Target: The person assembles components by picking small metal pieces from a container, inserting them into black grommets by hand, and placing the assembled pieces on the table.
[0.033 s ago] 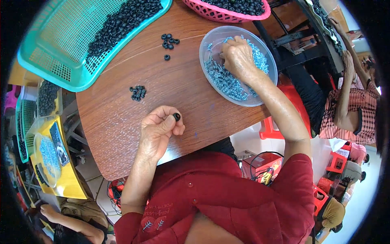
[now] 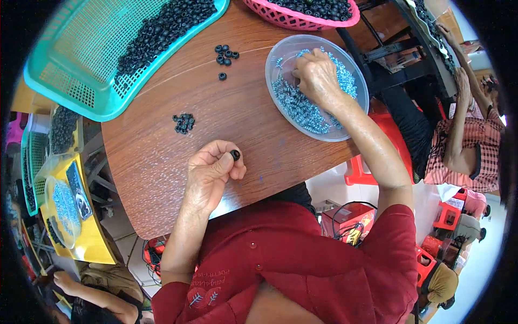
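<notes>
Between the thumb and fingers of my left hand (image 2: 215, 171) sits a small black round part (image 2: 235, 155) with a hole in its middle, just above the table's near side. My right hand (image 2: 315, 73) reaches into a clear round plastic bowl (image 2: 276, 110) of small shiny blue, coil-like pieces (image 2: 299, 108). Its fingers are bent together and point down among the pieces; whatever is in them is hidden. Left of my hands, a small cluster of dark round parts (image 2: 184, 123) lies on the brown wooden table (image 2: 145, 167). Several more black parts (image 2: 224, 55) lie farther back.
A turquoise mesh basket (image 2: 70, 59) with black parts stands at the far left, and a pink basket (image 2: 302, 20) of them at the back. Other people sit at right (image 2: 458, 146) and lower left (image 2: 97, 297). A red stool (image 2: 361, 171) stands under the bowl's side.
</notes>
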The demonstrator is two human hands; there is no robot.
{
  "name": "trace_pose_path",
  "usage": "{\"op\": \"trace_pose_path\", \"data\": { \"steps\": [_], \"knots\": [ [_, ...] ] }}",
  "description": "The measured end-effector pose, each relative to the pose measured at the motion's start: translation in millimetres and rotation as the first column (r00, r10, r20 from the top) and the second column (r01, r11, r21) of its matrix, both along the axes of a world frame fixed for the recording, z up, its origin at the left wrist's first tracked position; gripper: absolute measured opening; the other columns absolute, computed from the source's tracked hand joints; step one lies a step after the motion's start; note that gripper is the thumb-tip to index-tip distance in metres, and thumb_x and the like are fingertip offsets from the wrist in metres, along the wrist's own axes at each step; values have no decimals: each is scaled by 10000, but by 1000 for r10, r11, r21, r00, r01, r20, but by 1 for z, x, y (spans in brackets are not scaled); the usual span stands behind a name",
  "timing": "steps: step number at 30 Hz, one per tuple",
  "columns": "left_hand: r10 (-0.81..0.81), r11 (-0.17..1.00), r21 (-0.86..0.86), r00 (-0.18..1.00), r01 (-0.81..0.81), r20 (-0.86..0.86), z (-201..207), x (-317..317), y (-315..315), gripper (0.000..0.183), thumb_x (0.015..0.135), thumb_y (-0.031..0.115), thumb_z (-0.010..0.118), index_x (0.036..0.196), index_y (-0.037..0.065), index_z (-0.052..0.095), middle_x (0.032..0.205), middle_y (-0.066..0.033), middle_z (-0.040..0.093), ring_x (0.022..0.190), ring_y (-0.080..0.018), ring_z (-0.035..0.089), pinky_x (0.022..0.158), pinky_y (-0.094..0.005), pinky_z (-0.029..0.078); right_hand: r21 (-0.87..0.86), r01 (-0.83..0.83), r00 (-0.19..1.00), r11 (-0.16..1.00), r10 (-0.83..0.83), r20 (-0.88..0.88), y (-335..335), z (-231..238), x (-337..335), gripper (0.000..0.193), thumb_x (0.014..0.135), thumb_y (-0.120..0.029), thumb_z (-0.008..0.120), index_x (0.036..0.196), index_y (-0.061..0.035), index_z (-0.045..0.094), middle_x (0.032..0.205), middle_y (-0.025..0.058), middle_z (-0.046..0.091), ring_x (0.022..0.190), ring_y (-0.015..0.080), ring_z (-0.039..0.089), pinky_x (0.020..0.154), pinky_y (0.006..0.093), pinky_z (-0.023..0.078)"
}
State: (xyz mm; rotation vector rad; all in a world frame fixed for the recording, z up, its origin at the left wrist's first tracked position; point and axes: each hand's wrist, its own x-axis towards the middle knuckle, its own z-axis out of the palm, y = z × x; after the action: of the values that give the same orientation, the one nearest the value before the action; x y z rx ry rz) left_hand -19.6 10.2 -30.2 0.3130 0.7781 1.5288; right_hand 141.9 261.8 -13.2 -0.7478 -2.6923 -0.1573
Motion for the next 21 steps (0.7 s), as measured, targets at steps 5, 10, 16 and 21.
{"op": "trace_pose_path", "data": {
  "steps": [5, 10, 16, 21],
  "knots": [
    [-11, 1000, -5, 1000, 11, -14, -1, 0, -1, 196, 864, 137, 635, 935, -36, 576, 790, -98, 604, 668, -174, 560, 621, -269, 459, -242, 47, 987, 969, -82, -137, -9, 12, 10, 82, 757, -69, 632, 734, 9, 626, 738, 142, 623, 747, 316, 564, 733, 408, 446],
    [2, 1000, -15, 998, -3, -63, 1, 3, -1, 238, 839, 172, 661, 940, -25, 573, 810, -100, 589, 634, -153, 502, 639, -330, 438, -540, -5, 940, 842, -180, -289, -18, 18, 25, 110, 818, -88, 619, 807, 15, 656, 724, 89, 644, 690, 183, 587, 692, 300, 456],
    [101, 994, -20, 984, -105, -145, 13, 16, 2, 168, 872, 117, 632, 989, 7, 583, 826, -84, 627, 647, -130, 569, 613, -241, 461, -810, -89, 861, 580, -364, -355, -49, 39, 27, 130, 849, -95, 604, 799, 11, 661, 696, 30, 630, 680, 79, 568, 646, 224, 445],
    [270, 963, 137, 868, -234, -417, 42, 47, 27, 144, 881, 80, 611, 1005, 20, 569, 900, -66, 617, 724, -92, 552, 650, -220, 452, -896, -214, 784, 389, -480, -395, -65, 46, 31, 141, 867, -117, 602, 805, -2, 654, 699, 30, 624, 670, 80, 553, 652, 221, 428]
  ]
}}
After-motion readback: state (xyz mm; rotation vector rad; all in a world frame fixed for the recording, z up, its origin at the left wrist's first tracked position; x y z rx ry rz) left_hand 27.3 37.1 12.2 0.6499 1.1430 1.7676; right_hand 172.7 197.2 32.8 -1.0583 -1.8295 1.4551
